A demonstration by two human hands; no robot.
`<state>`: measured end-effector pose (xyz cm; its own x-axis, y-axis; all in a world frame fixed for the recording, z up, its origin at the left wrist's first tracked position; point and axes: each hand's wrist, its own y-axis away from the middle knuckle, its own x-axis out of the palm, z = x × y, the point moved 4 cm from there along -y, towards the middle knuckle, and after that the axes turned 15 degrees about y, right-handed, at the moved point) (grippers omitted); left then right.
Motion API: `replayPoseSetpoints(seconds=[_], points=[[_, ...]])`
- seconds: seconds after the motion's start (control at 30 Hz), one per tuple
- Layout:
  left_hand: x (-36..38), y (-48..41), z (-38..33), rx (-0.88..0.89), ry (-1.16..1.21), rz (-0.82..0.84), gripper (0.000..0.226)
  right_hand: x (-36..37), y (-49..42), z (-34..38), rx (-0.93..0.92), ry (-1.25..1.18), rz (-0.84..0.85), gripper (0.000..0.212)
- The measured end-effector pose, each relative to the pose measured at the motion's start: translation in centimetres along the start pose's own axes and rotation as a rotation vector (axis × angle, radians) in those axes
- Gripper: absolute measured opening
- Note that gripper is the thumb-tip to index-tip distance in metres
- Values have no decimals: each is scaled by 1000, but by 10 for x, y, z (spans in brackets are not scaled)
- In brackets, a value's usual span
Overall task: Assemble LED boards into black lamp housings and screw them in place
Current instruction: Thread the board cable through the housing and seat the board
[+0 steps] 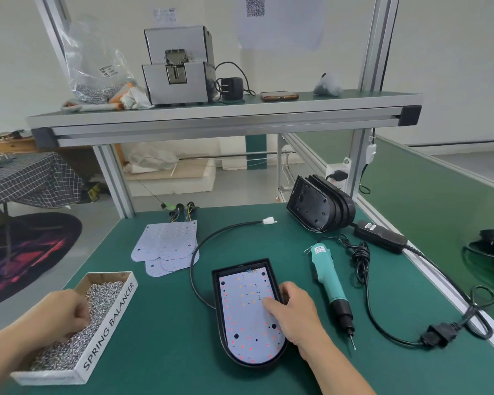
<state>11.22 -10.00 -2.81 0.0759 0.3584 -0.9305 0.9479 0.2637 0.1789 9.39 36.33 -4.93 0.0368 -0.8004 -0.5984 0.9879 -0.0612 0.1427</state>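
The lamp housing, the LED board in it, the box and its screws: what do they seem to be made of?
The lamp housing looks like moulded plastic: matte black, smooth rounded rim. The LED board is a thin flat sheet with a white coating; its base is unclear. The box is cardboard, brown inside, white printed outside. The screws are shiny silvery metal.

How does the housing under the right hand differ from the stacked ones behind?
The front housing lies flat holding an LED board; the stacked housings stand on edge, nested, no board showing. The right hand touches the front one; the stack is untouched. Both are black, round-ended.
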Motion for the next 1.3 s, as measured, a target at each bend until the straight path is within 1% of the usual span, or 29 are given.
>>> replayPoseSetpoints(seconds=[0.17,0.23,0.33,0.4,0.53,0.57,0.63,0.7,0.77,0.83,0.93,1.03,1.2,1.27,1.3], points=[[-1,10,-23,53,-144,63,24,0,-2,-4,3,-3,-6,24],[-2,16,-28,65,-132,92,24,0,-3,-6,-5,2,-14,25],[-6,23,-30,52,-33,92,24,0,-4,-7,-26,9,-26,30],[-8,27,-32,40,47,61,24,1,-4,-7,-32,7,-28,31],[-17,31,-33,43,286,-188,18,2,-6,-8,-31,12,-28,25],[-16,32,-35,49,327,-200,18,3,-7,-8,-32,18,-24,25],[-11,32,-39,49,360,-163,23,4,-7,-8,-34,25,-24,24],[-5,32,-44,41,350,-111,31,3,-7,-8,-41,26,-36,22],[-2,30,-50,76,254,-76,37,3,-7,-6,-44,22,-40,17],[-3,26,-58,134,134,-64,28,3,-6,-5,-40,19,-36,15],[-2,23,-61,146,92,-85,30,2,-5,-5,-43,9,-40,16],[-5,22,-52,79,160,-140,29,2,-4,-4,-50,1,-38,17],[-11,22,-33,-22,384,-233,19,2,-5,-4,-52,-7,-33,20],[-14,25,-32,-42,434,-267,17,3,-5,-4,-51,-7,-28,15],[-16,28,-33,-52,516,-288,17,3,-5,-3,-46,-5,-27,13]])
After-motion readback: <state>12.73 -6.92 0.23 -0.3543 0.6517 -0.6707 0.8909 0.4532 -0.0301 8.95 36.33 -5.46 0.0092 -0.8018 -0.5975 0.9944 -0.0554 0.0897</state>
